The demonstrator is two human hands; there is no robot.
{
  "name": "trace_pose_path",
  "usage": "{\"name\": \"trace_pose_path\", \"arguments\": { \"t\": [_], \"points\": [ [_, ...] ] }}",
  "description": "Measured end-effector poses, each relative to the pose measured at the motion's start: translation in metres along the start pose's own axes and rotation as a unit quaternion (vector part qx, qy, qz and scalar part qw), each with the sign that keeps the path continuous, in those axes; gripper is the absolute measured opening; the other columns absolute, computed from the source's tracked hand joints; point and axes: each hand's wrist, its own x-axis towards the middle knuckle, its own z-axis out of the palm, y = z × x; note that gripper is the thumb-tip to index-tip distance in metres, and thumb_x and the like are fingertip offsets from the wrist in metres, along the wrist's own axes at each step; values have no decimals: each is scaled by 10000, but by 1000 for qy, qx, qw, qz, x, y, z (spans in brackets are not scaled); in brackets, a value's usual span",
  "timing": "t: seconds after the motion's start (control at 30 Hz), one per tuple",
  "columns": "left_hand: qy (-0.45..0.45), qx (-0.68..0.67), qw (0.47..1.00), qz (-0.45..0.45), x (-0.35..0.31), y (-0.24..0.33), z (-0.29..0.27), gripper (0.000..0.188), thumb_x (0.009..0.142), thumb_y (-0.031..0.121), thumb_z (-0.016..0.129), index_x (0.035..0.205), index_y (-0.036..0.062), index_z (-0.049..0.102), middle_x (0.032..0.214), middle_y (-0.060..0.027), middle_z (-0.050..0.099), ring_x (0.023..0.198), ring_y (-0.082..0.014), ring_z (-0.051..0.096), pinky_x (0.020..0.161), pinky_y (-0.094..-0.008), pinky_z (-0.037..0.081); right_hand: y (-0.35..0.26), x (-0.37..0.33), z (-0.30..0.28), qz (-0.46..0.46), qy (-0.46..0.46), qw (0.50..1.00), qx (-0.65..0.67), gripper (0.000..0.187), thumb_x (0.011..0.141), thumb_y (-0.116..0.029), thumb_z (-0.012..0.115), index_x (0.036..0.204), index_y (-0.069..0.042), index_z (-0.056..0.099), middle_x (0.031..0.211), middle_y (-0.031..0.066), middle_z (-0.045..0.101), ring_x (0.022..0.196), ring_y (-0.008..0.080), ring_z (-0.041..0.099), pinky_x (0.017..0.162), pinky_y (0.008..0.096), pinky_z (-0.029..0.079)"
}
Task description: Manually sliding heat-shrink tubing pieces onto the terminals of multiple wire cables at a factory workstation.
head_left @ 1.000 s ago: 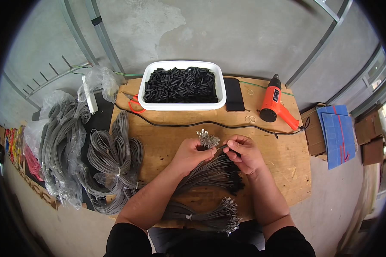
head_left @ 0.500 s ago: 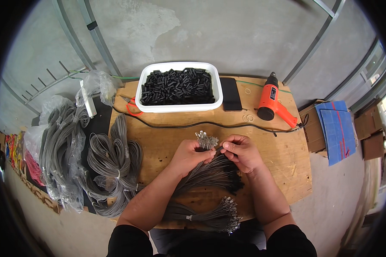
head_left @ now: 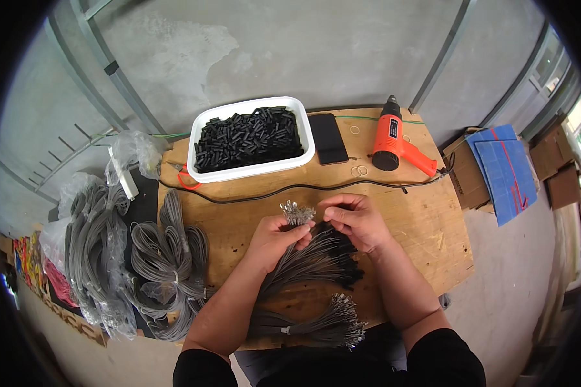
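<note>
My left hand (head_left: 277, 240) is closed round a bunch of thin grey wires, whose silvery metal terminals (head_left: 293, 211) stick up above the thumb. Just to its right, my right hand (head_left: 357, 222) has thumb and forefinger pinched close to these terminals; whatever is between the fingertips is too small to make out. Below both hands the grey wires (head_left: 303, 263) fan out over the table, many ending in black sleeves (head_left: 347, 261). Nearer to me lies a second tied wire bundle (head_left: 313, 324) with bare metal ends.
A white tub (head_left: 258, 170) full of short black tubes stands at the back, beside a black phone (head_left: 329, 140) and an orange heat gun (head_left: 391, 138). A black cable (head_left: 284, 189) crosses the wooden table. Red-handled pliers (head_left: 188, 180) and coiled grey wires (head_left: 168, 251) lie left.
The view has shifted a little. My right hand has risen slightly against the left, and the dark piece at its fingertips no longer shows. The left hand keeps its grip on the wires.
</note>
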Motion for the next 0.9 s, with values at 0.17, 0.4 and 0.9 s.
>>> {"name": "trace_pose_path", "arguments": {
  "t": [0.17,0.4,0.9],
  "points": [
    [11,-54,998,-43,-1,3,5,229,980,141,610,1141,-16,658,864,-82,686,719,-131,629,657,-263,526,4,-2,7,6,-29,999,-17,218,900,-33,698,1106,33,671,862,42,682,665,51,525,585,173,420],
    [0,15,1000,-17,0,1,4,221,942,148,672,1099,-6,662,857,-79,695,671,-118,615,611,-251,513,6,-3,8,-41,-27,998,-50,90,895,-32,712,964,4,668,804,38,660,621,49,504,520,181,379],
    [97,33,995,-13,3,-2,8,142,893,77,718,1000,-9,684,818,-67,695,684,-108,647,625,-228,534,12,-1,7,-13,-1,998,-54,75,895,-68,726,893,-12,677,711,-13,595,570,31,478,490,189,353]
  ]
}}
